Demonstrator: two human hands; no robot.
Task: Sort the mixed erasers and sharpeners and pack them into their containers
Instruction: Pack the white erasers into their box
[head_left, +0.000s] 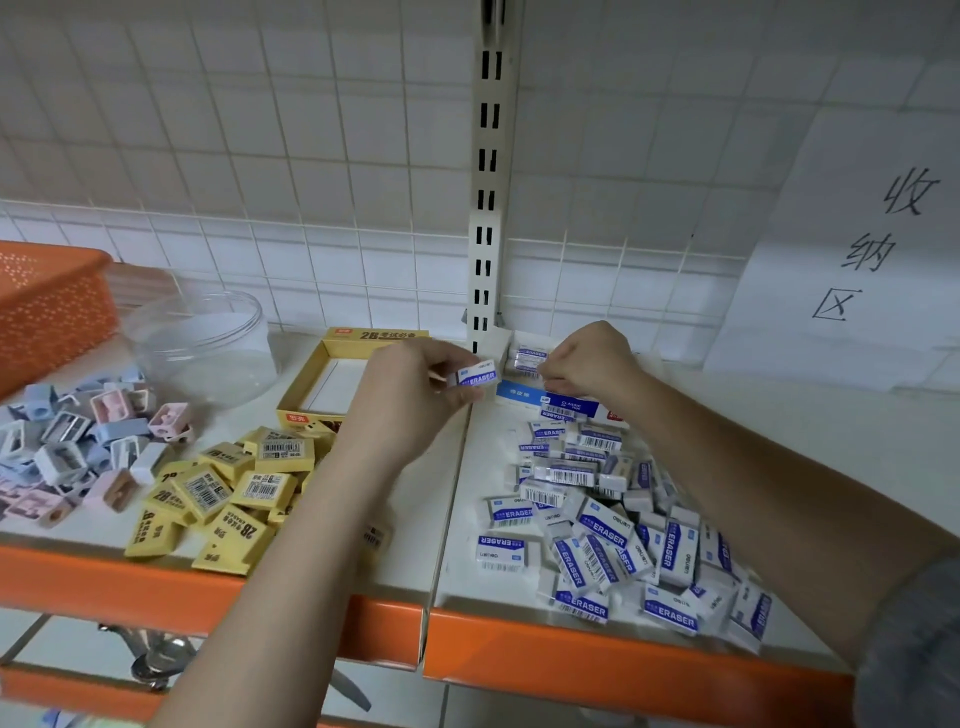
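Observation:
My left hand (415, 395) pinches one white-and-blue eraser (478, 375) above the shelf, between the two boxes. My right hand (592, 364) has its fingers curled on an eraser (527, 358) lying in the white-and-blue eraser box (561, 402) at the back. A heap of several white-and-blue erasers (613, 530) covers the right shelf. Several yellow 2B erasers (228, 493) lie in front of an open yellow box (332, 374). Pastel sharpeners (78, 447) are piled at the left.
A clear round plastic tub (202, 343) stands behind the sharpeners. An orange mesh basket (47, 306) sits at the far left. A slotted shelf post (488, 171) rises behind the boxes. A paper sign (857, 249) hangs at the right. The shelf has an orange front edge (597, 654).

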